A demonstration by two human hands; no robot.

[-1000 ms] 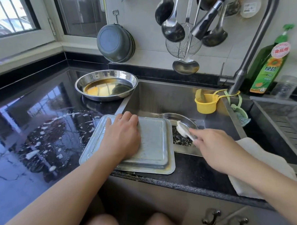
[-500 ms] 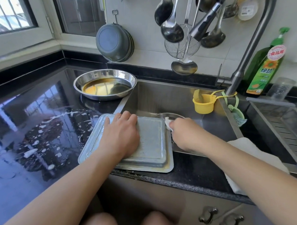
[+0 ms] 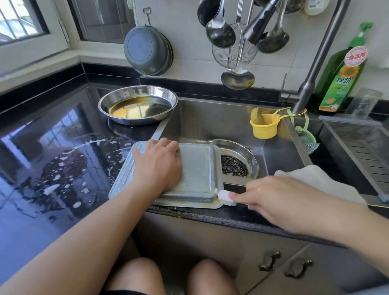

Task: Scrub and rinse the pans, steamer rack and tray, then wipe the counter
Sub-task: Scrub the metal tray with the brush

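Observation:
An upturned rectangular metal tray (image 3: 199,169) lies across the sink's front left corner and the counter edge. My left hand (image 3: 158,164) presses flat on its bottom, fingers spread. My right hand (image 3: 271,197) grips a white brush (image 3: 224,196) whose head touches the tray's near right corner. A round steel pan (image 3: 138,105) with yellow oily liquid sits on the black counter behind. A second round pan (image 3: 245,151) with a dark perforated rack (image 3: 233,165) in it lies in the sink.
White suds spatter the black counter (image 3: 63,175) at left. A white cloth (image 3: 320,182) lies on the counter's right front. A yellow cup (image 3: 263,126) hangs in the sink by the tap (image 3: 307,91). A green detergent bottle (image 3: 340,78) stands right; ladles (image 3: 219,30) hang above.
My right hand has drawn the brush from the tray's far right side, near the pan in the sink, down to the tray's near right corner. My left hand stays on the tray.

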